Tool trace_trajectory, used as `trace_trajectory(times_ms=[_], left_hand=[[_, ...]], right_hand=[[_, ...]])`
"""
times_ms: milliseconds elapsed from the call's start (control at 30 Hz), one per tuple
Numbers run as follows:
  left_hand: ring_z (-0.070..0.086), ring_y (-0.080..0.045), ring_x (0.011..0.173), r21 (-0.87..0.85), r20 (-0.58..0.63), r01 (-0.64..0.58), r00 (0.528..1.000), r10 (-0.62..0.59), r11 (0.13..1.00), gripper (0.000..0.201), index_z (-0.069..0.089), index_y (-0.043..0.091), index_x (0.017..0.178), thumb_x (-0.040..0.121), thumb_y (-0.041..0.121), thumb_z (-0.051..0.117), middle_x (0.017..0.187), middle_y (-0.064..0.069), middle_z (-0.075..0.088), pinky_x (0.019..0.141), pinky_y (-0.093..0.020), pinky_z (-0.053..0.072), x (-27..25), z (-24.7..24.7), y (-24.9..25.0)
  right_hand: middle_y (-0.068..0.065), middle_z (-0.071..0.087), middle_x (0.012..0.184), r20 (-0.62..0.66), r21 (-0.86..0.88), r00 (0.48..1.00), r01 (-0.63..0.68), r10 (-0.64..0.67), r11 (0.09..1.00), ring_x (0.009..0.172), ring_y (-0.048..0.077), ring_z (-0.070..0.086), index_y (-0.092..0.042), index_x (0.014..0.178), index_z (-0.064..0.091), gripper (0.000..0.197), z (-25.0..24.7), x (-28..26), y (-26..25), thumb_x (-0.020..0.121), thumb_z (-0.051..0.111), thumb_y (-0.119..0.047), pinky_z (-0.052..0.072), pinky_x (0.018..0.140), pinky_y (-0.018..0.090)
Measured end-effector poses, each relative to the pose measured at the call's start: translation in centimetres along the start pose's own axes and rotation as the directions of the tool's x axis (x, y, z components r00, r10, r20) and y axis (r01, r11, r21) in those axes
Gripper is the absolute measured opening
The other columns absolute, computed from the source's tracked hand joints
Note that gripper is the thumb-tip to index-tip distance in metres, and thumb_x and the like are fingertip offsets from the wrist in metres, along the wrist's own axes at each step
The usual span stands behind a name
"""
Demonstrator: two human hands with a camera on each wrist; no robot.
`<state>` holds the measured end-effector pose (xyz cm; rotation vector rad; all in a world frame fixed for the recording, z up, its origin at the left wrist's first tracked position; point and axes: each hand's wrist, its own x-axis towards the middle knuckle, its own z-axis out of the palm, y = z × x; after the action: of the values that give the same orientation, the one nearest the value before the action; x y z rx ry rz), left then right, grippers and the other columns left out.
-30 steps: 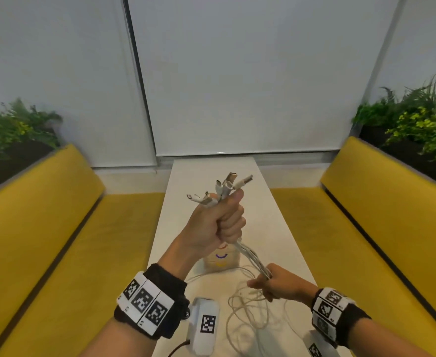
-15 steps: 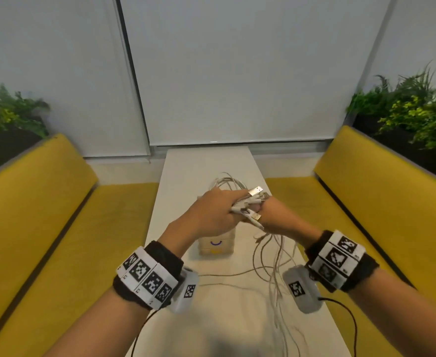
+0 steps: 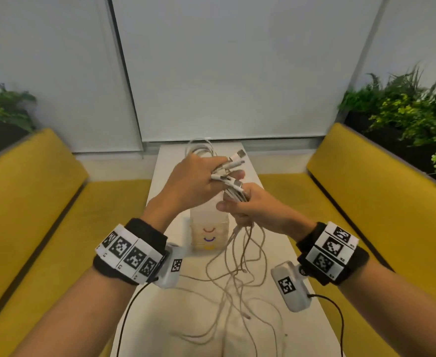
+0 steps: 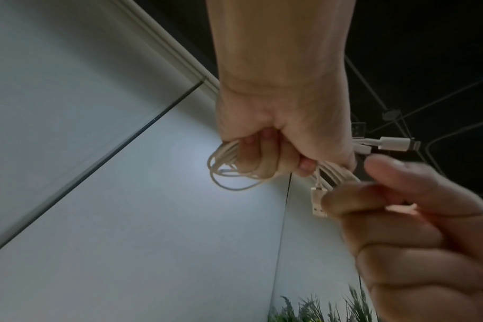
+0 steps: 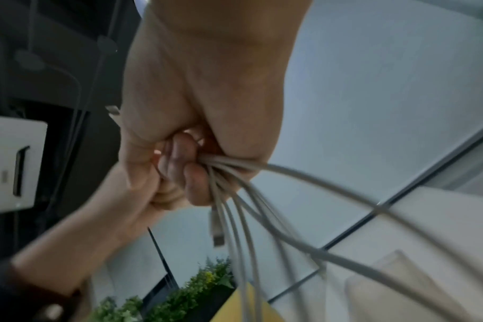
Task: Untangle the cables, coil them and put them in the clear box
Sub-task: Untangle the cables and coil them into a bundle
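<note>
Both hands have come closer to the camera since half a second ago, and a fresh loop now stands over the left fist. The left hand (image 3: pixel 193 181) is clenched round the cables (image 3: pixel 233 189), fingers curled tight on a small coil with several plugs (image 3: pixel 237 157) poking out toward the right hand. That fist looks like the anchor, keeping the ends lined up while the turns build on it.

The right hand (image 3: pixel 257 210) sits just below and touching, closed round the same bunch a little further down. From it the loose strands (image 3: pixel 240 266) fan out and drop to the table, so I'd say it is feeding slack up for the next turn. Plenty of length is still uncoiled; coiling looks early.

The box (image 3: pixel 209 228) stands on the table directly under the hands, upright, with small coloured arcs on its near face. No cable can be seen inside it, though the hands cover its top.

The table (image 3: pixel 284 253) is narrow and white, running away from the box to a pale blind. Yellow benches (image 3: pixel 379 202) flank the box on both sides, with green plants (image 3: pixel 405 104) behind their backs.
</note>
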<state>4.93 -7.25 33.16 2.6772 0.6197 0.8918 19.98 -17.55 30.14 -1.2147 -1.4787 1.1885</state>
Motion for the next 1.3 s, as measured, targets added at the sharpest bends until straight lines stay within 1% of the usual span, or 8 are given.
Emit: trace_trajectory(times_ms=[267, 567, 800, 933, 1000, 1100, 1200, 1300], left_hand=[[0.044, -0.009, 0.055, -0.222, -0.548, -0.02, 0.829, -0.108, 0.975, 0.026, 0.058, 0.02, 0.072, 0.094, 0.032, 0.065, 0.058, 0.007, 0.051, 0.051, -0.018, 0.035, 1.5, -5.9, 0.4], [0.048, 0.003, 0.061, -0.396, -0.717, -0.149, 0.667, -0.204, 0.906, 0.021, 0.05, 0.035, 0.075, 0.093, 0.036, 0.061, 0.06, 0.029, 0.054, 0.062, -0.019, 0.041, 2.1, -8.8, 1.0], [0.041, 0.001, 0.058, -0.429, -0.793, -0.248, 0.564, -0.23, 0.869, 0.03, 0.05, 0.038, 0.075, 0.096, 0.018, 0.06, 0.063, 0.018, 0.047, 0.061, -0.022, 0.038, 2.1, -9.6, 0.7], [0.047, 0.002, 0.059, -0.399, -0.743, -0.143, 0.629, -0.228, 0.906, 0.022, 0.052, 0.037, 0.076, 0.092, 0.026, 0.062, 0.071, 0.007, 0.05, 0.057, -0.023, 0.041, 2.1, -8.5, 1.3], [0.052, -0.007, 0.06, -0.336, -0.68, -0.08, 0.71, -0.183, 0.939, 0.019, 0.052, 0.039, 0.076, 0.091, 0.031, 0.061, 0.072, 0.003, 0.053, 0.055, -0.028, 0.046, 2.1, -6.9, 1.4], [0.058, -0.024, 0.063, -0.336, -0.547, -0.04, 0.822, -0.16, 0.941, 0.016, 0.065, 0.023, 0.081, 0.09, 0.036, 0.061, 0.071, -0.006, 0.062, 0.054, -0.034, 0.049, 1.9, -4.1, 1.1], [0.047, -0.005, 0.054, -0.308, -0.454, 0.006, 0.878, -0.153, 0.951, 0.018, 0.066, 0.012, 0.084, 0.092, 0.028, 0.067, 0.062, 0.012, 0.052, 0.05, -0.011, 0.035, 1.6, -0.7, 0.5], [0.047, 0.002, 0.054, -0.254, -0.341, 0.006, 0.935, -0.095, 0.967, 0.011, 0.059, 0.029, 0.083, 0.09, 0.026, 0.067, 0.06, 0.017, 0.048, 0.052, -0.008, 0.032, 0.9, 2.5, 0.6]], right_hand=[[0.008, 0.035, 0.051, -0.074, -0.187, 0.993, -0.108, 0.096, 0.976, 0.044, 0.018, 0.034, -0.013, 0.055, 0.042, 0.051, -1.6, -1.0, 5.8, 0.097, 0.06, -0.035, 0.034, 0.048, 0.025], [0.01, 0.036, 0.055, -0.138, -0.264, 0.963, -0.26, 0.231, 0.929, 0.048, 0.019, 0.041, -0.002, 0.059, 0.039, 0.058, -4.9, -2.0, 12.2, 0.087, 0.069, -0.044, 0.038, 0.055, 0.028], [0.001, 0.035, 0.053, -0.213, -0.376, 0.906, -0.421, 0.365, 0.825, 0.047, 0.012, 0.034, -0.018, 0.056, 0.037, 0.058, -6.5, -4.0, 16.4, 0.079, 0.07, -0.06, 0.031, 0.052, 0.027], [-0.009, 0.053, 0.06, -0.195, -0.512, 0.843, -0.523, 0.501, 0.682, 0.058, 0.01, 0.051, -0.024, 0.061, 0.045, 0.068, -6.4, -4.6, 18.9, 0.047, 0.066, -0.088, 0.041, 0.061, 0.028], [-0.003, 0.066, 0.113, -0.108, -0.583, 0.806, -0.526, 0.583, 0.619, 0.105, 0.015, 0.061, -0.024, 0.11, 0.059, 0.098, -6.5, -4.5, 18.6, 0.034, 0.073, -0.085, 0.049, 0.093, 0.033], [0.002, 0.01, 0.166, 0.001, -0.623, 0.725, -0.539, 0.689, 0.568, 0.151, 0.024, 0.015, -0.028, 0.158, 0.0, 0.136, -6.8, -3.5, 14.8, 0.058, 0.09, -0.05, 0.019, 0.122, 0.039], [-0.002, 0.001, 0.167, 0.099, -0.279, 0.908, -0.367, 0.407, 0.887, 0.153, 0.016, 0.005, -0.032, 0.157, -0.007, 0.13, -6.2, -2.0, 8.5, 0.064, 0.084, -0.036, 0.022, 0.117, 0.025], [0.0, 0.032, 0.16, -0.008, 0.024, 1.0, -0.012, 0.012, 1.0, 0.148, 0.016, 0.029, -0.019, 0.155, 0.021, 0.105, -3.6, -0.4, 2.8, 0.069, 0.079, -0.034, 0.036, 0.115, 0.03]])
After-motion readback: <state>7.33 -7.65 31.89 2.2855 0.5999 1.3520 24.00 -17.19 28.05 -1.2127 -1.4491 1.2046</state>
